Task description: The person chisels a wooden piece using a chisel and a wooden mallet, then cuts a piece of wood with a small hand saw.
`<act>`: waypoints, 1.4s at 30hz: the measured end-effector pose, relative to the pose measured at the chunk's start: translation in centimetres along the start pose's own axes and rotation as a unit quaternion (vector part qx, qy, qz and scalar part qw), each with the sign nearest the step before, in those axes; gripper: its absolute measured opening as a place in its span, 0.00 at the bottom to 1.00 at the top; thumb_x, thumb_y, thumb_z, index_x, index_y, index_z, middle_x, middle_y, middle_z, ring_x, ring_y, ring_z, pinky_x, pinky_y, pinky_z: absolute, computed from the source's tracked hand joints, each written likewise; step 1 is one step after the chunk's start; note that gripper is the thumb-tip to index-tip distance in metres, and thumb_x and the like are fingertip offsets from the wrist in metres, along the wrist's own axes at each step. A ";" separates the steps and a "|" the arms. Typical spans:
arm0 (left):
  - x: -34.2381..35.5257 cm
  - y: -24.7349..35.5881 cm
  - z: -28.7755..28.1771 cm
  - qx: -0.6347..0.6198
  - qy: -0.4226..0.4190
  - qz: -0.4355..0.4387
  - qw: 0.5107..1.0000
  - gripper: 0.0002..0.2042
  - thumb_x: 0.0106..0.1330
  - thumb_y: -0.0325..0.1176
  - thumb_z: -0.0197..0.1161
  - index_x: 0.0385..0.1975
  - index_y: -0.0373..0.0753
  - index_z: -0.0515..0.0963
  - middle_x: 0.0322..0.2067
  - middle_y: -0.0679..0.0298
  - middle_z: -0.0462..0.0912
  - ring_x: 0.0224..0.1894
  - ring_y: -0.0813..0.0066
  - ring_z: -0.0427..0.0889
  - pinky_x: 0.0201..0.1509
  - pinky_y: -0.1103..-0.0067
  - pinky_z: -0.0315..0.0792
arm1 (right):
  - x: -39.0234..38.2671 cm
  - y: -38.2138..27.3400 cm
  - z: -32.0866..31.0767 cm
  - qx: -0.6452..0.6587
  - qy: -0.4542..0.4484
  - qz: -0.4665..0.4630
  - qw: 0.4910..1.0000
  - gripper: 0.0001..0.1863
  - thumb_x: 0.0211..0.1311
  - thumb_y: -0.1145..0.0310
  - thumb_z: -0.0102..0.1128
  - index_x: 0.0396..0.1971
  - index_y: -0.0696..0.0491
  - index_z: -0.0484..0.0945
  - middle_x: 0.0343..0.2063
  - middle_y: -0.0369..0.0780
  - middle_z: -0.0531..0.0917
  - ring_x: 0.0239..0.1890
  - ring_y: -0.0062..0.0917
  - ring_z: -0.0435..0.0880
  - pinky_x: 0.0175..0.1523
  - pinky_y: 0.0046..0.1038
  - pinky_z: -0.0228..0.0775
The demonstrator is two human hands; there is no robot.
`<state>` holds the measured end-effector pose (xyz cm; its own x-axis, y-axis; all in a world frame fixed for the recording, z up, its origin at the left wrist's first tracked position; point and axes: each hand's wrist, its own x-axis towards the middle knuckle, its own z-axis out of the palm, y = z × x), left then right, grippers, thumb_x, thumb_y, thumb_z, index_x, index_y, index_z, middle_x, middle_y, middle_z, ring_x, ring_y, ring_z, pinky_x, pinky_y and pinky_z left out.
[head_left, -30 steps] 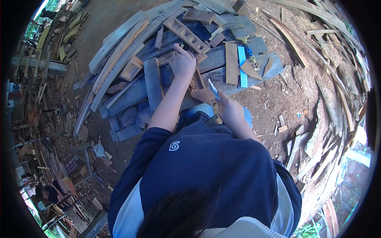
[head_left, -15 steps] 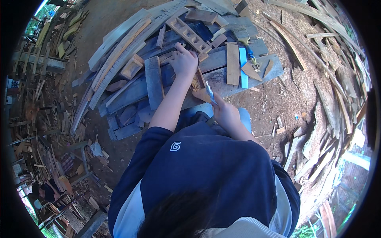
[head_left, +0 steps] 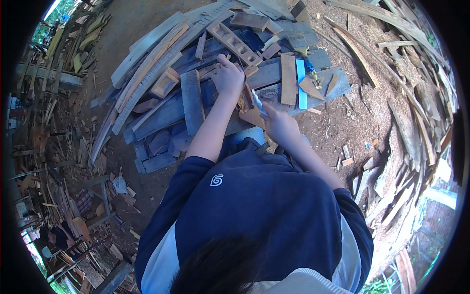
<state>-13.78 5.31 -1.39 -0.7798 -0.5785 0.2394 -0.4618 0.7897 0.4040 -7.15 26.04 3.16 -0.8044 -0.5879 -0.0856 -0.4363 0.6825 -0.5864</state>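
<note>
My left hand (head_left: 227,77) grips a narrow wooden piece (head_left: 252,117) with a lighter hollowed stretch, lying on weathered planks (head_left: 269,93) in front of me; its fingertips are partly hidden. My right hand (head_left: 279,125) is closed round a slim white-and-light-blue tool (head_left: 258,102), whose tip meets the hollow just below my left hand. A wooden strip with square recesses (head_left: 234,43) lies beyond. A tan board (head_left: 288,79), a bright blue strip (head_left: 301,84) and a blue-and-yellow tool (head_left: 310,67) lie to the right; a hollowed block (head_left: 165,83) is to the left.
Long curved boards (head_left: 152,63) border the planks' left side. Heaps of timber offcuts (head_left: 54,122) fill the far left, where another person (head_left: 56,237) is dimly visible low down. Shavings and long slabs (head_left: 411,137) cover the ground to the right.
My right hand has moved slightly up and left, bringing the tool's tip further along the wooden piece toward my left hand, which has shifted very little.
</note>
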 end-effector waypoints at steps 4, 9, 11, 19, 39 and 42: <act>0.2 -0.2 0.2 0.002 0.008 0.003 1.000 0.20 0.66 0.38 0.54 0.51 0.32 0.60 0.39 0.46 0.81 0.48 0.49 0.81 0.53 0.49 0.67 | -3.2 -1.3 -0.9 0.015 -0.042 0.029 0.999 0.16 0.68 0.62 0.52 0.54 0.45 0.71 0.23 0.51 0.83 0.29 0.50 0.84 0.33 0.49 0.75; 0.3 -0.2 0.2 -0.023 0.013 0.000 1.000 0.19 0.67 0.39 0.54 0.48 0.33 0.61 0.38 0.46 0.81 0.45 0.50 0.81 0.50 0.51 0.69 | -4.4 -1.5 -1.1 0.015 -0.045 0.060 0.997 0.16 0.67 0.64 0.52 0.55 0.45 0.71 0.24 0.51 0.83 0.30 0.50 0.84 0.33 0.49 0.75; 0.4 -0.2 0.4 -0.018 0.016 0.001 1.000 0.18 0.67 0.39 0.54 0.48 0.32 0.60 0.38 0.46 0.81 0.45 0.50 0.81 0.51 0.52 0.69 | -3.3 -1.2 -1.1 0.021 -0.034 0.058 0.998 0.16 0.67 0.63 0.52 0.54 0.45 0.71 0.25 0.51 0.83 0.31 0.50 0.85 0.34 0.49 0.75; 0.1 0.1 -0.4 -0.023 0.010 0.004 1.000 0.17 0.67 0.35 0.53 0.47 0.31 0.60 0.37 0.46 0.82 0.48 0.48 0.80 0.53 0.54 0.67 | 2.7 -0.6 -1.8 0.009 -0.014 0.038 0.999 0.19 0.67 0.63 0.53 0.57 0.43 0.74 0.31 0.52 0.84 0.37 0.48 0.84 0.40 0.45 0.76; 0.1 -0.2 -0.1 -0.002 0.027 0.018 0.999 0.18 0.65 0.36 0.56 0.49 0.33 0.61 0.37 0.47 0.82 0.46 0.51 0.81 0.48 0.53 0.69 | 4.1 -1.1 -3.1 0.000 -0.025 0.053 0.998 0.20 0.65 0.62 0.54 0.57 0.42 0.76 0.35 0.51 0.85 0.40 0.45 0.85 0.45 0.43 0.76; -0.1 0.0 -0.1 -0.028 0.015 0.008 0.999 0.19 0.65 0.35 0.57 0.50 0.33 0.60 0.38 0.46 0.81 0.47 0.51 0.80 0.50 0.53 0.68 | 4.4 -0.9 -3.2 -0.012 -0.042 0.055 0.998 0.20 0.65 0.63 0.52 0.57 0.43 0.76 0.37 0.49 0.85 0.42 0.44 0.85 0.47 0.43 0.76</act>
<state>-13.66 5.35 -1.26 -0.7736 -0.5725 0.2719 -0.4248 0.7867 0.4478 -11.64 24.24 5.86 -0.8114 -0.5431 -0.2158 -0.3587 0.7543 -0.5499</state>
